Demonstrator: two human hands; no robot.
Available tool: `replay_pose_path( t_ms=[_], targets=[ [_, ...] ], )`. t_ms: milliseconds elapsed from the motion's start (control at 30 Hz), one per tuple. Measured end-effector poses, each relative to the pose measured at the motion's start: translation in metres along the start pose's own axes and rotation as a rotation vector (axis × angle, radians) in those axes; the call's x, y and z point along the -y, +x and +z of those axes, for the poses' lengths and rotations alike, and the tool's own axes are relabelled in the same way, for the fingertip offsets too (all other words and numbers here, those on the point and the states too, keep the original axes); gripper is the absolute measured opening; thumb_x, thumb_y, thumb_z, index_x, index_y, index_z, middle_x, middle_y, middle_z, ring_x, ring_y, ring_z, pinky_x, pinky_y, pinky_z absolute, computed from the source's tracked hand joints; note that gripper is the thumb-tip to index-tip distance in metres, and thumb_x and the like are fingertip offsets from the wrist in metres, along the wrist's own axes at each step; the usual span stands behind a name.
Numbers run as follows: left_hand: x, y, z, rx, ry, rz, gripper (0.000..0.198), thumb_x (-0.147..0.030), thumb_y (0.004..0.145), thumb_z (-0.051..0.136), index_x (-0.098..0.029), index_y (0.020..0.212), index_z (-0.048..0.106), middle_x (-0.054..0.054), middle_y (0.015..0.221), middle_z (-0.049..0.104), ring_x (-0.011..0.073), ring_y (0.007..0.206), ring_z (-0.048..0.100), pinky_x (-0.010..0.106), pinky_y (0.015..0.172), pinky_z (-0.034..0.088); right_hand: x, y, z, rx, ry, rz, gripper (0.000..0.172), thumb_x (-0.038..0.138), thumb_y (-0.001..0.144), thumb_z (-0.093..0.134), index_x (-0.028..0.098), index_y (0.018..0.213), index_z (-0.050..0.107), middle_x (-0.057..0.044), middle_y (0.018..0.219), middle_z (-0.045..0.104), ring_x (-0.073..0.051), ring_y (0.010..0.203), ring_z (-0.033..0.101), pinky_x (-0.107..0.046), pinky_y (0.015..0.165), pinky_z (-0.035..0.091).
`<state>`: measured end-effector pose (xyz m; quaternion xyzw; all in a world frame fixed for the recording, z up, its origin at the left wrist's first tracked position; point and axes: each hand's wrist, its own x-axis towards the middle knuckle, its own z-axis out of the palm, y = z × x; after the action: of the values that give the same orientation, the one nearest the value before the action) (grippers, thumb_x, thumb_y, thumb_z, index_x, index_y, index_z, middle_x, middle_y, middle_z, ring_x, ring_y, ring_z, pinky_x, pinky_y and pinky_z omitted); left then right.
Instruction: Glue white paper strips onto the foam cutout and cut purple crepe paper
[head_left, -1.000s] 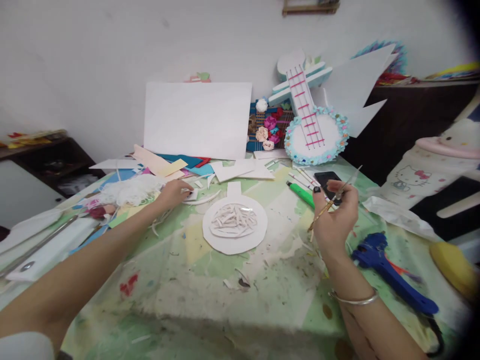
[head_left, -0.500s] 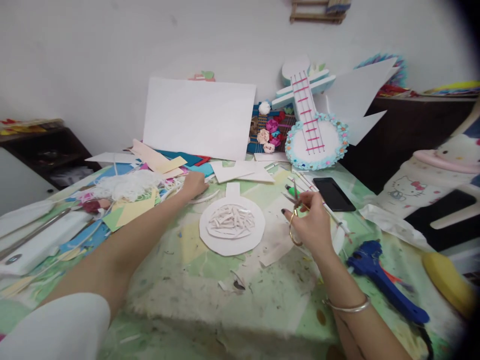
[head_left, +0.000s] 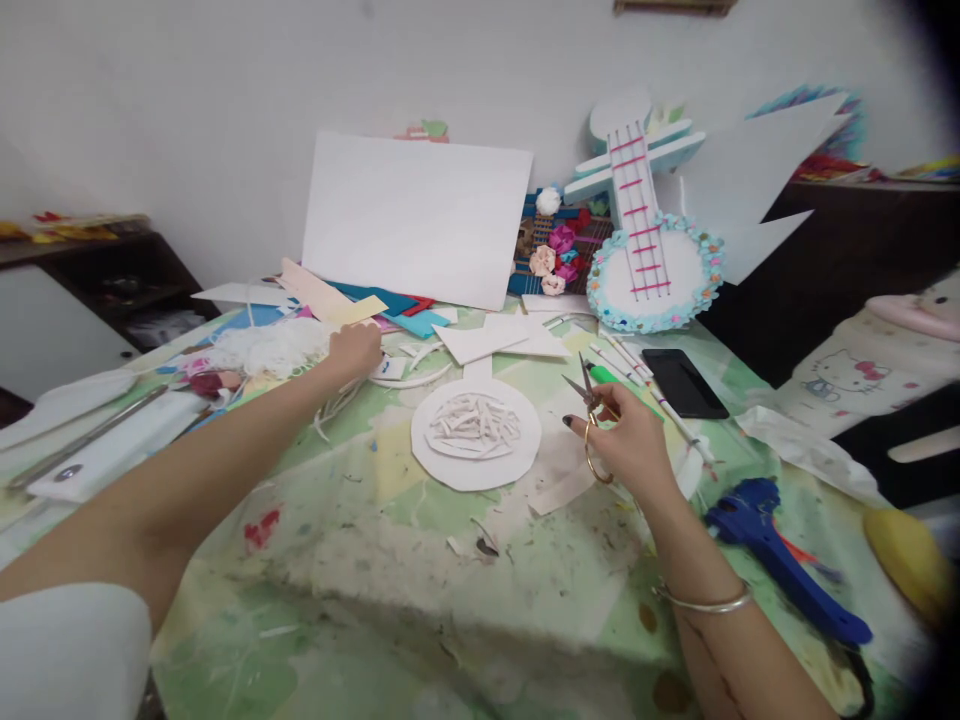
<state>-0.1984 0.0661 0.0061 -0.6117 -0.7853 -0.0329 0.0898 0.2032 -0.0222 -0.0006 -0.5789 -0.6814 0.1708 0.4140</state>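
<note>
With your right hand [head_left: 624,432] you are pinching the scissors [head_left: 591,400] by their golden handles, and the two blades are standing spread. Your left hand [head_left: 355,350] is reaching among the paper scraps [head_left: 393,368], beside the white stringy heap [head_left: 259,350]; its fingers are bending down, and I cannot tell whether they are gripping something. Between your hands, the round white cutout [head_left: 476,476] is lying on the tablecloth [head_left: 345,600] and carrying many short paper strips [head_left: 480,424].

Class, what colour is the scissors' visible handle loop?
The handle loop is gold, seen best in the head view, at the right hand.
</note>
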Motion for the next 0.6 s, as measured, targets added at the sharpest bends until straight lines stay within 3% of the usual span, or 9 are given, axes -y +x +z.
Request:
replay_pose_path(
  t_ms=[167, 367, 467, 600],
  targets=[
    [0.020, 0.005, 0.005, 0.088, -0.047, -0.103, 0.034, -0.042, 0.065, 0.063, -0.016, 0.087, 0.069, 0.016, 0.095, 0.069, 0.0333, 0.090, 0.063, 0.038, 0.075, 0.049, 0.001, -0.001, 0.002, 0.125, -0.042, 0.040, 0.039, 0.031, 0.056, 0.073, 0.021, 0.086, 0.050, -0.001, 0.078, 0.064, -0.015, 0.062, 0.051, -0.028, 0.059, 0.037],
    [0.023, 0.009, 0.006, 0.045, -0.287, -0.125, 0.031, -0.040, 0.059, 0.071, -0.016, 0.080, 0.072, 0.011, 0.087, 0.072, 0.0274, 0.086, 0.064, 0.031, 0.072, 0.050, 0.001, -0.002, 0.004, 0.139, 0.074, -0.016, 0.026, 0.035, 0.064, 0.069, 0.021, 0.082, 0.057, 0.000, 0.074, 0.064, -0.013, 0.060, 0.051, -0.027, 0.060, 0.038],
    [0.024, 0.008, -0.004, -0.029, -0.389, -0.102, 0.029, -0.038, 0.063, 0.070, -0.016, 0.081, 0.072, 0.008, 0.087, 0.073, 0.0237, 0.082, 0.065, 0.029, 0.072, 0.050, 0.002, -0.003, 0.004, 0.124, 0.105, -0.055, 0.027, 0.036, 0.064, 0.070, 0.021, 0.083, 0.060, 0.000, 0.072, 0.063, -0.014, 0.061, 0.051, -0.027, 0.061, 0.040],
    [0.016, -0.002, -0.037, -0.166, -0.443, 0.054, 0.024, -0.037, 0.067, 0.068, -0.019, 0.083, 0.072, 0.005, 0.081, 0.072, 0.0204, 0.075, 0.064, 0.029, 0.071, 0.049, 0.006, -0.006, 0.008, 0.117, -0.008, -0.168, 0.026, 0.034, 0.066, 0.069, 0.020, 0.087, 0.062, -0.001, 0.071, 0.063, -0.014, 0.061, 0.050, -0.027, 0.061, 0.039]
  ],
)
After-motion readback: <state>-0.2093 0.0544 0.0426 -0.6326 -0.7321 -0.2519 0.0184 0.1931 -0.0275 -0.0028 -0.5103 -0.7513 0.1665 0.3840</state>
